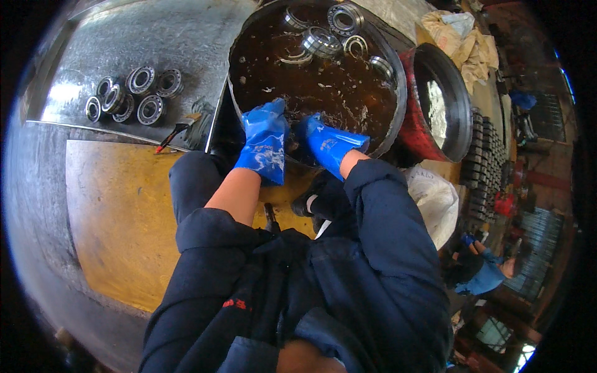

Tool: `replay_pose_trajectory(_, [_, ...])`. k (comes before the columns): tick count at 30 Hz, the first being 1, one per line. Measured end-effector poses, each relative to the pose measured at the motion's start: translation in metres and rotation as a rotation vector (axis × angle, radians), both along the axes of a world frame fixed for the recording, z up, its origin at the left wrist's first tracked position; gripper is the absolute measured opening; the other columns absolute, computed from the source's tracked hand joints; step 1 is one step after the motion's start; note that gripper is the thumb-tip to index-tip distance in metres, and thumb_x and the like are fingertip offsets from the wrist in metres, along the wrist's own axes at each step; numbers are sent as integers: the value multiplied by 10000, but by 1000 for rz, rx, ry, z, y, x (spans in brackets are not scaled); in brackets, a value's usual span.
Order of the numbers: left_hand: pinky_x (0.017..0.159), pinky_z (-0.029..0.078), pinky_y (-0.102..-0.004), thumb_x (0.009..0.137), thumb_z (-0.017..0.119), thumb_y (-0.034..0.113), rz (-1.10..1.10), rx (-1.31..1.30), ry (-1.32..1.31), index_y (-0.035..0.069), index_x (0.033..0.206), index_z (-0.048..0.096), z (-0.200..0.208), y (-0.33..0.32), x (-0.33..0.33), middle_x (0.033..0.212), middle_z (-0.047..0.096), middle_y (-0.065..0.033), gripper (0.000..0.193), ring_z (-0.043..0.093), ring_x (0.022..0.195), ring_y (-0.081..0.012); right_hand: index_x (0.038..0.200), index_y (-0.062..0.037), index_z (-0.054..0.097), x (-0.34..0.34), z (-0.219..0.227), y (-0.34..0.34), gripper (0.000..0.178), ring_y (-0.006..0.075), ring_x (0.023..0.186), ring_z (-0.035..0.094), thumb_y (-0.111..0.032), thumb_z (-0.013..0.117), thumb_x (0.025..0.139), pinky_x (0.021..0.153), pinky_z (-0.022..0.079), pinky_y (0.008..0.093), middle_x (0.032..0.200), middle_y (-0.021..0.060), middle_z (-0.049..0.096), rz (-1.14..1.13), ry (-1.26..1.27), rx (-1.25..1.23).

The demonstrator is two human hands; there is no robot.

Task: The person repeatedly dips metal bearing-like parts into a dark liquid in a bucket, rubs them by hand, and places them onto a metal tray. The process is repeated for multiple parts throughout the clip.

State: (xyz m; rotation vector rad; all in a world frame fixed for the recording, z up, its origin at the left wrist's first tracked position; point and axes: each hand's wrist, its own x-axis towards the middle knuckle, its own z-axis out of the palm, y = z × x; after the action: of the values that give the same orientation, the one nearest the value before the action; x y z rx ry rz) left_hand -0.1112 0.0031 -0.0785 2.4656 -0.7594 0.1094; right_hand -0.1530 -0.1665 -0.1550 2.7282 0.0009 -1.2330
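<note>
Both my hands wear wet blue rubber gloves and are at the near side of a large round drum of brown liquid. My left hand is closed like a fist just inside the near-left rim; whatever it grips is hidden. Beside it, my right hand reaches down at the liquid, its fingers out of sight. At the drum's far side lie several metal bearing parts: a roller bearing, another thick bearing, and a pale ring part partly in the liquid.
Several bearings sit on a metal tray at the left, near a red-and-black-handled tool and a grey rag. A red drum and a white sack stand right. Another person works farther right.
</note>
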Motion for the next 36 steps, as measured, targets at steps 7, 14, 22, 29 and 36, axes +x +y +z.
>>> replay_pose_trajectory(7, [786, 551, -444, 836, 673, 227, 37, 44, 73, 146, 1099, 756, -8, 11, 2, 957, 743, -143, 287, 696, 881, -373, 1184, -69, 722, -16, 118, 0, 453, 388, 1105, 674, -391, 584, 898, 967, 520, 476, 1199, 214, 690, -550, -311, 96])
replay_pose_trajectory(14, [801, 552, -415, 869, 690, 254, -25, -48, -87, 160, 1127, 749, -54, 17, 18, 965, 751, -139, 281, 708, 872, -338, 1161, 7, 703, -41, 220, -34, 557, 377, 1029, 695, -444, 659, 838, 932, 516, 430, 1106, 255, 713, -942, -614, 329])
replay_pose_trajectory(22, [801, 556, -393, 901, 673, 365, 21, -193, 336, 162, 1121, 745, -21, -3, 2, 975, 758, -87, 308, 714, 853, -261, 1169, 20, 696, -113, 239, -16, 400, 191, 896, 670, -297, 650, 931, 808, 517, 348, 986, 140, 734, -1297, -1039, 973])
replay_pose_trajectory(29, [901, 549, -417, 878, 662, 334, 49, 130, 435, 211, 1178, 721, 1, -2, 3, 1104, 741, -111, 329, 703, 1011, -337, 1167, -4, 708, -107, 207, -38, 375, 242, 969, 723, -252, 693, 886, 891, 549, 376, 1052, 169, 758, -1401, -1038, 956])
replay_pose_trajectory(36, [937, 541, -391, 883, 669, 303, -14, 447, 328, 162, 1241, 689, 27, -8, -1, 1168, 725, -116, 386, 688, 1080, -330, 1150, -22, 722, -106, 206, -48, 357, 221, 979, 724, -235, 712, 864, 903, 552, 360, 1065, 158, 761, -1426, -1194, 1136])
